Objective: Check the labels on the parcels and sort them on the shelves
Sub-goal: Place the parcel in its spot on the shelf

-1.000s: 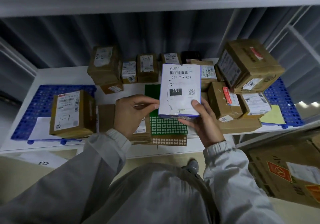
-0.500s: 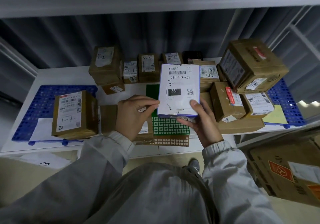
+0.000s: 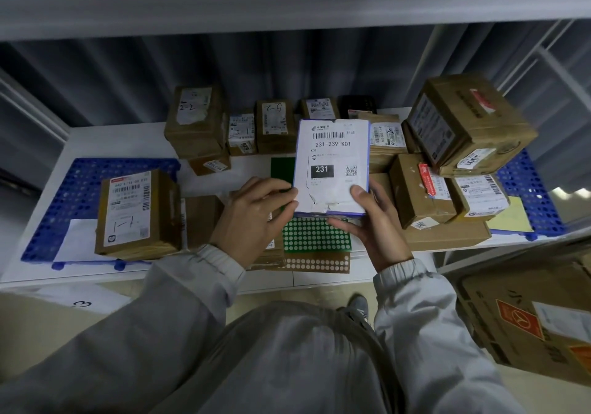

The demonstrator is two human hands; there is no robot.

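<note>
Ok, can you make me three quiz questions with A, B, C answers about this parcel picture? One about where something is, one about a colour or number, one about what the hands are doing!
1. Where is the white parcel?
A. Held above the shelf
B. On the floor
C. Inside a bag

2. What big number is on its label's black patch?
A. 500
B. 231
C. 77

3. What are the hands doing?
A. Both hold the parcel
B. Both hang empty
C. Both clap

Answers: 1 A, it is raised over the other boxes. 2 B, the patch reads 231. 3 A, left hand and right hand grip its lower edge.
</note>
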